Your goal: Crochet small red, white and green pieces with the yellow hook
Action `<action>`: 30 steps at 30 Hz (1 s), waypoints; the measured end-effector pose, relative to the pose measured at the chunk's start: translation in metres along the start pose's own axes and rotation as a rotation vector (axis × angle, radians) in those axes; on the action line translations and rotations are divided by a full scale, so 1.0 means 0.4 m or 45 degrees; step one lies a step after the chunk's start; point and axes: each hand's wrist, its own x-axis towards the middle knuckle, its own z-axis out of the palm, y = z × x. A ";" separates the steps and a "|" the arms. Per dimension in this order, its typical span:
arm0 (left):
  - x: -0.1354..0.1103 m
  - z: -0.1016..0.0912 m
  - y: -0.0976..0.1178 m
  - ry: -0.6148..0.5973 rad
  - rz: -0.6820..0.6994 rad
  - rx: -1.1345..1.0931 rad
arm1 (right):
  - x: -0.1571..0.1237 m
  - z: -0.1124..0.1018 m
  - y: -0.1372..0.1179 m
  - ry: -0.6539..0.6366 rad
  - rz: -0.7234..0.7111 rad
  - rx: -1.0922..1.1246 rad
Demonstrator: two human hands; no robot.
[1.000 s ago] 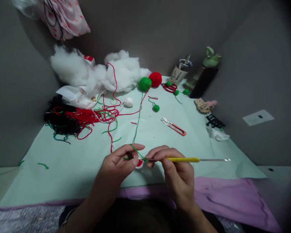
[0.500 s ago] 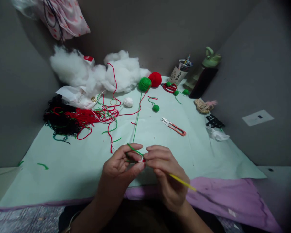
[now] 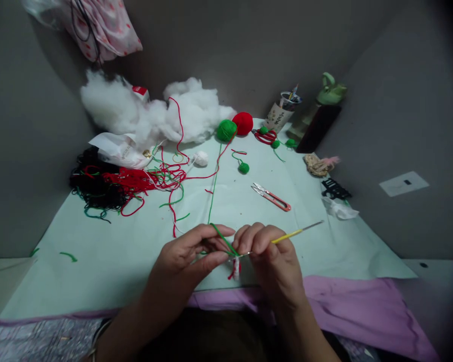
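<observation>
My left hand (image 3: 196,254) is closed, thumb and fingers pinching at the top of a small white and red crocheted piece (image 3: 236,269). Green yarn (image 3: 222,237) passes over its raised index finger and slants down to that piece. In my right hand (image 3: 274,256) is a crochet hook with a yellow grip (image 3: 287,236); its thin metal shaft shows at both ends, the left end at the green yarn. The right fingertips touch or nearly touch the piece's top, which they partly hide. The piece hangs down between my hands.
Orange thread snips (image 3: 272,197) lie ahead. Behind are a green yarn ball (image 3: 226,130), a red yarn ball (image 3: 243,123), white stuffing (image 3: 192,110) and red-handled scissors (image 3: 266,136). Tangled yarn (image 3: 136,178) spreads at left. A pen cup (image 3: 277,118) and bottle (image 3: 330,93) stand back right.
My right hand has turned, so the hook's outer end has swung up from low right. The crocheted piece, earlier mostly hidden between the fingers, now hangs below them. Both hands have shifted slightly right.
</observation>
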 end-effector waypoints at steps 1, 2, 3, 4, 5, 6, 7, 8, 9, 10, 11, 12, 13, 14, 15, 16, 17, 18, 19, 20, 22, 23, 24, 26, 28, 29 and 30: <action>0.000 -0.002 0.000 0.062 0.047 0.081 | -0.002 -0.002 -0.006 -0.034 -0.020 -0.090; -0.001 -0.002 -0.002 0.122 0.103 0.150 | -0.005 -0.003 -0.013 -0.056 -0.047 -0.198; -0.002 -0.001 -0.005 0.177 0.163 0.204 | -0.008 -0.002 -0.019 -0.066 -0.080 -0.316; -0.005 0.001 -0.009 0.220 0.216 0.245 | -0.011 0.000 -0.024 -0.069 -0.122 -0.434; -0.009 0.005 -0.014 0.254 0.248 0.271 | -0.014 0.003 -0.028 -0.072 -0.169 -0.546; -0.013 0.009 -0.018 0.289 0.261 0.281 | -0.017 0.007 -0.032 -0.079 -0.219 -0.642; -0.017 0.012 -0.022 0.323 0.257 0.276 | -0.020 0.011 -0.035 -0.089 -0.265 -0.722; -0.020 0.015 -0.025 0.355 0.243 0.264 | -0.022 0.016 -0.037 -0.099 -0.302 -0.789; -0.022 0.017 -0.028 0.382 0.229 0.251 | -0.024 0.020 -0.038 -0.102 -0.329 -0.843; -0.023 0.017 -0.031 0.395 0.222 0.248 | -0.026 0.024 -0.038 -0.094 -0.349 -0.885; -0.023 0.017 -0.034 0.396 0.233 0.257 | -0.028 0.027 -0.037 -0.075 -0.367 -0.920; -0.023 0.016 -0.037 0.385 0.258 0.280 | -0.030 0.029 -0.036 -0.057 -0.382 -0.955; -0.021 0.016 -0.040 0.368 0.282 0.314 | -0.033 0.030 -0.033 -0.046 -0.399 -0.993; -0.020 0.016 -0.043 0.360 0.305 0.345 | -0.035 0.031 -0.030 -0.045 -0.419 -1.038; -0.018 0.017 -0.045 0.364 0.319 0.358 | -0.037 0.032 -0.026 -0.053 -0.448 -1.092; -0.016 0.020 -0.048 0.380 0.312 0.337 | -0.039 0.033 -0.022 -0.052 -0.475 -1.153; -0.014 0.024 -0.049 0.396 0.282 0.266 | -0.040 0.035 -0.017 -0.033 -0.492 -1.212; -0.013 0.029 -0.050 0.388 0.222 0.141 | -0.040 0.037 -0.012 -0.006 -0.504 -1.258; -0.012 0.033 -0.051 0.354 0.133 -0.027 | -0.039 0.039 -0.008 0.015 -0.504 -1.282; -0.010 0.037 -0.050 0.289 0.015 -0.221 | -0.038 0.040 -0.006 0.013 -0.481 -1.285; -0.007 0.039 -0.047 0.089 -0.253 -0.593 | -0.035 0.042 -0.007 -0.052 -0.443 -1.264; -0.005 0.038 -0.044 0.002 -0.362 -0.725 | -0.035 0.042 -0.010 -0.087 -0.450 -1.262; -0.003 0.034 -0.042 -0.046 -0.436 -0.811 | -0.035 0.041 -0.015 -0.101 -0.464 -1.260; 0.000 0.026 -0.036 -0.020 -0.450 -0.858 | -0.038 0.039 -0.026 -0.051 -0.482 -1.215; 0.002 0.020 -0.030 0.110 -0.367 -0.775 | -0.039 0.038 -0.033 0.043 -0.397 -1.065; 0.002 0.020 -0.027 0.169 -0.323 -0.717 | -0.037 0.038 -0.034 0.094 -0.328 -0.947; 0.002 0.020 -0.026 0.215 -0.282 -0.660 | -0.034 0.038 -0.032 0.146 -0.252 -0.807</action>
